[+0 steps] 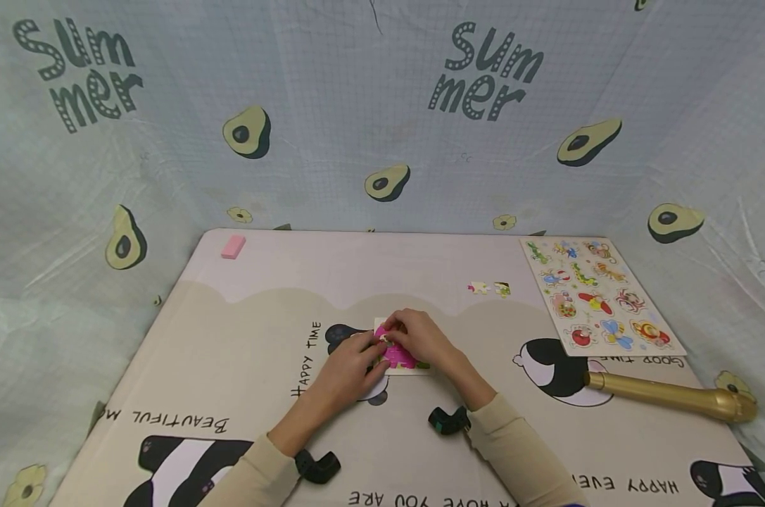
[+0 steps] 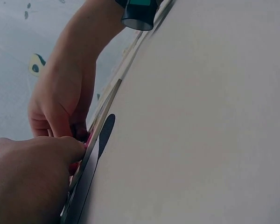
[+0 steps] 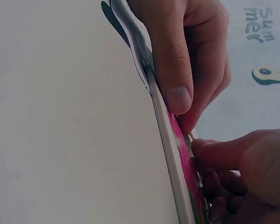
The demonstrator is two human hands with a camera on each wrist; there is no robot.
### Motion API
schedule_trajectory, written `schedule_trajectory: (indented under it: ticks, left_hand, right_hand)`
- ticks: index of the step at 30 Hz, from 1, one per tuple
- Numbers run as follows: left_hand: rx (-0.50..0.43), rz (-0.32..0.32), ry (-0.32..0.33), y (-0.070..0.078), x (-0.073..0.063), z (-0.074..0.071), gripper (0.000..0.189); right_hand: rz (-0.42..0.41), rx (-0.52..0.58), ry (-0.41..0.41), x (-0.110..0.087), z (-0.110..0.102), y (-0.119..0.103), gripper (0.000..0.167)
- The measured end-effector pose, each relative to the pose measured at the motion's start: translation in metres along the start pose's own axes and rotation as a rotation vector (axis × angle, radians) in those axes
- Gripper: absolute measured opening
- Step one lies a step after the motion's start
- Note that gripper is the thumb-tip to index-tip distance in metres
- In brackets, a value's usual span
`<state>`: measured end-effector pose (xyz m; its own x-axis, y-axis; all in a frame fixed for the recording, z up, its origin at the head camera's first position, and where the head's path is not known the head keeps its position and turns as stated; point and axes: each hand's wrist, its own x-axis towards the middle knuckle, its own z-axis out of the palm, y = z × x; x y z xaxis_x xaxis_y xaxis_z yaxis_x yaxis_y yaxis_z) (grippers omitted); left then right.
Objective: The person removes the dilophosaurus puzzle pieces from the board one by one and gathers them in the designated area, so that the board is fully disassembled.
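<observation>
A small jigsaw puzzle board (image 1: 409, 370) with a pink picture and a pale border lies in front of me. My left hand (image 1: 350, 367) rests at its left side; in the right wrist view the left thumb (image 3: 178, 98) and forefinger touch the picture's surface. From the far side, my right hand (image 1: 420, 338) reaches down over the upper part of the board. Its thumb and forefinger pinch a small puzzle piece (image 3: 190, 142) at the picture, mostly hidden by the fingers. Two loose puzzle pieces (image 1: 479, 288) lie farther back, right of the board.
A sheet of cartoon insect pictures (image 1: 600, 296) lies at the right. Below it a gold-coloured rod (image 1: 670, 396) points toward the table's right edge. One pink block (image 1: 233, 246) sits at the far left corner. A black wrist camera (image 1: 448, 420) is worn on each wrist.
</observation>
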<state>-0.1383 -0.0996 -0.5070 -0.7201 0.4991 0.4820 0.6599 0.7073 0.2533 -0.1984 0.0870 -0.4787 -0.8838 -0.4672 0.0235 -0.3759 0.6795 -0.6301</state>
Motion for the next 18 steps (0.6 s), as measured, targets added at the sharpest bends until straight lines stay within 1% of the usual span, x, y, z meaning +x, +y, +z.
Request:
schedule_trajectory:
  ticks: [18]
  left_hand:
    - [0.002,0.008,0.007,-0.0014,0.0001,-0.0015,0.028]
  right_hand:
    - [0.027,0.057,0.036,0.0000,0.0021,-0.0013,0.011]
